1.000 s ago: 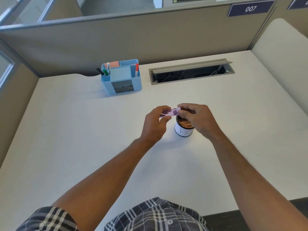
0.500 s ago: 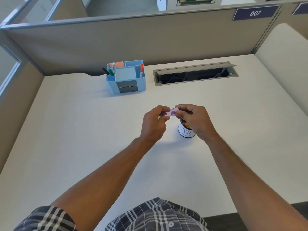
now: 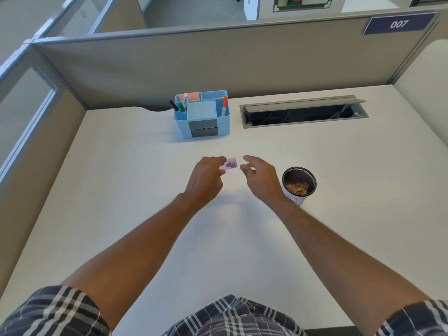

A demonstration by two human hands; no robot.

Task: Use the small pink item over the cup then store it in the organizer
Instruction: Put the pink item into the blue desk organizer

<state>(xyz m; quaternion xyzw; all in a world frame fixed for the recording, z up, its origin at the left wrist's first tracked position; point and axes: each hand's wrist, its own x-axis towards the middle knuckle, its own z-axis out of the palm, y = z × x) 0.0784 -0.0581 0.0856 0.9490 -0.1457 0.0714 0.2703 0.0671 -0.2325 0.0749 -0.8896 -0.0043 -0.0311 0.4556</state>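
Observation:
My left hand [image 3: 204, 179] pinches the small pink item [image 3: 229, 164] by its near end, above the white desk and left of the cup. My right hand [image 3: 260, 177] hovers just right of the pink item, fingers apart and holding nothing. The cup [image 3: 299, 184], white outside with a dark rim, stands on the desk right of my right hand; brownish shavings lie inside it. The blue organizer [image 3: 202, 117] sits farther back, left of centre, with markers, a notepad block and a small grey drawer front.
A long open cable slot [image 3: 304, 112] with a raised grey flap lies at the back right of the desk [image 3: 121, 190]. Grey cubicle partitions close the back and left sides, and a pale panel rises on the right.
Both hands moved left, off the cup. My right hand let go of the pink item and spread its fingers; the left hand still holds it. The view shifted, so the cup now shows uncovered.

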